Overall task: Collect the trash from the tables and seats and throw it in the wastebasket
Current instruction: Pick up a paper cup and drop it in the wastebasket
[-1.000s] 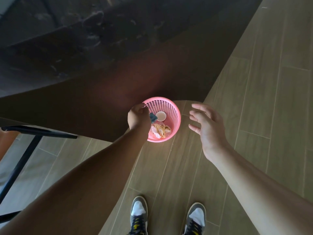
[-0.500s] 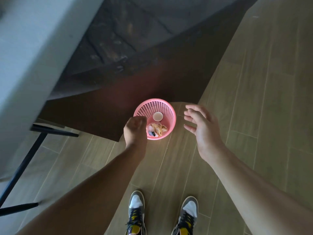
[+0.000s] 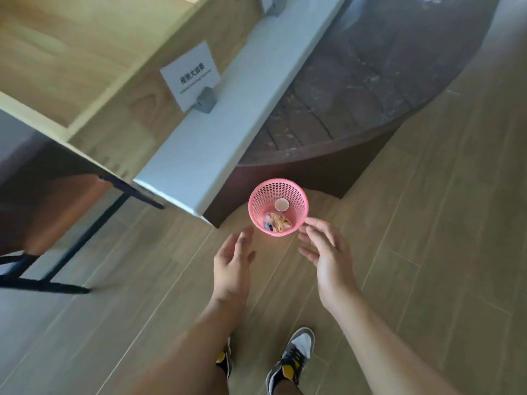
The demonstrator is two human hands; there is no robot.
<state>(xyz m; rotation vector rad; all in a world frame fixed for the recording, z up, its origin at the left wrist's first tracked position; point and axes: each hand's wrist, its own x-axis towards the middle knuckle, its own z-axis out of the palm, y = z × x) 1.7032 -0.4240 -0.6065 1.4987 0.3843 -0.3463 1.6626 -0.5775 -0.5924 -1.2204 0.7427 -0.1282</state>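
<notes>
My left hand (image 3: 232,262) hangs open and empty over the floor, fingers loosely spread and pointing toward the wastebasket, just short of its near rim. My right hand (image 3: 328,252) is open too, palm turned inward with the fingers slightly curled, its fingertips (image 3: 309,222) right at the lower right edge of the rim; I cannot tell whether they touch it. Between and just beyond my hands stands the wastebasket (image 3: 258,195), a small round pink plastic basket with a solid rim and walls pierced all over by rows of little holes, upright on the wooden floor (image 3: 427,223). Inside it, toward the far side, lies a small white paper cup (image 3: 281,205) with its mouth facing up, and nearer to me sits a heap of crumpled trash (image 3: 277,222), yellowish and pale wrappers with a bit of blue at the left. The basket stands at the edge of a dark, raised curved platform (image 3: 356,89) and just right of the corner of a pale blue-grey ledge (image 3: 228,109). Along that ledge runs a light wooden table (image 3: 71,52) carrying a white sign card (image 3: 189,76) in a grey holder. Black metal legs (image 3: 85,232) and a reddish-brown seat (image 3: 51,206) show on the left. Below my forearms are my two sneakers (image 3: 293,357), grey, white and yellow.
</notes>
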